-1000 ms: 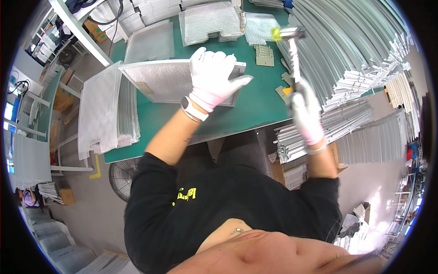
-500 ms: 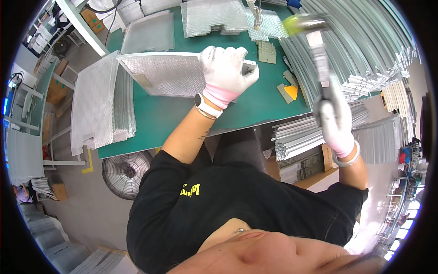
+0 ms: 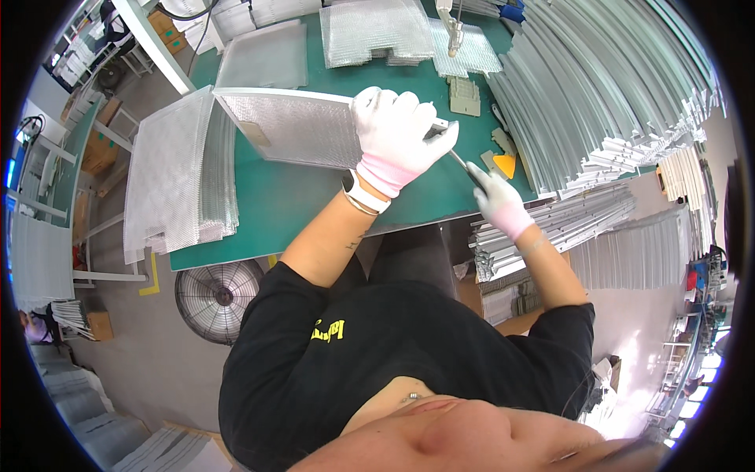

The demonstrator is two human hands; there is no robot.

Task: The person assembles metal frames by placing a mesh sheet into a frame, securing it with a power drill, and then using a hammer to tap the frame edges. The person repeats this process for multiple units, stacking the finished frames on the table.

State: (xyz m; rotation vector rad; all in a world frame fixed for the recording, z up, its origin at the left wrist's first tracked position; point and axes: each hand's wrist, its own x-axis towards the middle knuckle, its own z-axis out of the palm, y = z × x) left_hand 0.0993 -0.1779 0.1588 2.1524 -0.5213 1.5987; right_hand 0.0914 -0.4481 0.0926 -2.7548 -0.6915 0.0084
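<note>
My left hand (image 3: 399, 135), in a white glove with a pink cuff, is closed around the right end of a framed mesh panel (image 3: 307, 132). The panel stands tilted on edge over the green workbench (image 3: 307, 193). In my gloved right hand (image 3: 501, 203) is a hammer (image 3: 459, 160), held by its dark grip. Its shaft points up and left toward the panel's end by my left thumb. My left hand hides the hammer's head, so whether it touches the frame I cannot tell.
Mesh sheets (image 3: 177, 169) are stacked at the bench's left edge, with more (image 3: 376, 31) at the back. Long metal frame strips (image 3: 605, 86) fill the right side. Nearby lie a beige plastic block (image 3: 464, 96) and a yellow scraper (image 3: 504, 165). A fan (image 3: 219, 295) stands below.
My right hand has swung the hammer from raised at the right down and left to the panel's end. The left hand keeps its grip, shifted only slightly right with the panel.
</note>
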